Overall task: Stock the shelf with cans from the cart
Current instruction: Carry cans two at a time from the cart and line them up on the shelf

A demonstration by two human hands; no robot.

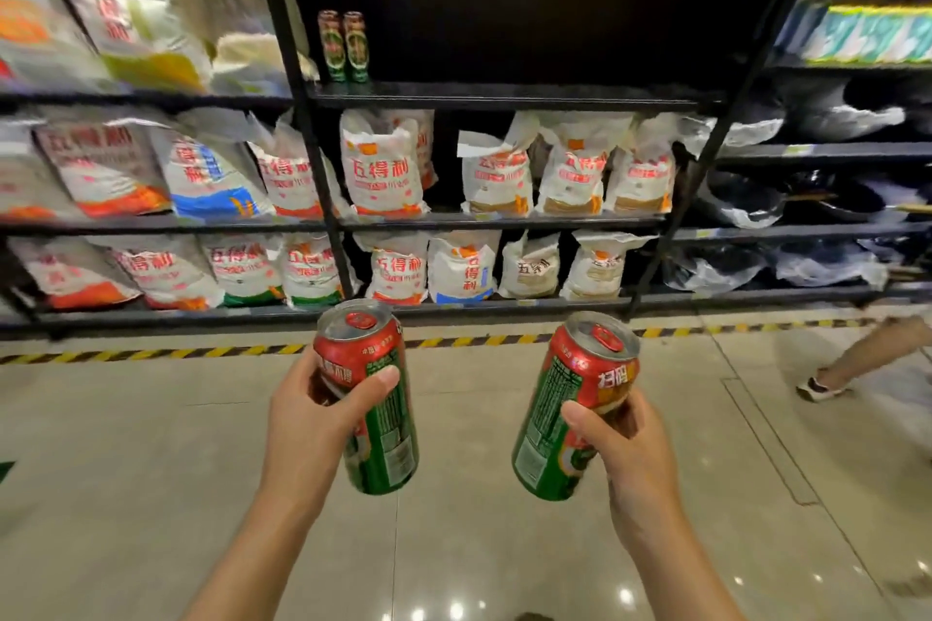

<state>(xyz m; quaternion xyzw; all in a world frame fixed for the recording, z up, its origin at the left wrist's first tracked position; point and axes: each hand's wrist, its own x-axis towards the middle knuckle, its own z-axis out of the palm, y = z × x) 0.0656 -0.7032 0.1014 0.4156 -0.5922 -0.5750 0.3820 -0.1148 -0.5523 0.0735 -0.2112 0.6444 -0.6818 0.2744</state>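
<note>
Left hand (pixel 307 414): wrapped round left can (pixel 370 398), lower centre, top tilted slightly left. Right hand (pixel 628 444): wrapped round right can (pixel 572 406), top leaning right. Target shelf (pixel 504 93): upper centre, well above and ahead of both hands; two shelved cans (pixel 344 46) upright at its left end. Left hand judged nearer these.

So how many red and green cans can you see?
4: one in the left hand, one in the right hand, two on the dark shelf. More may be hidden.
</note>
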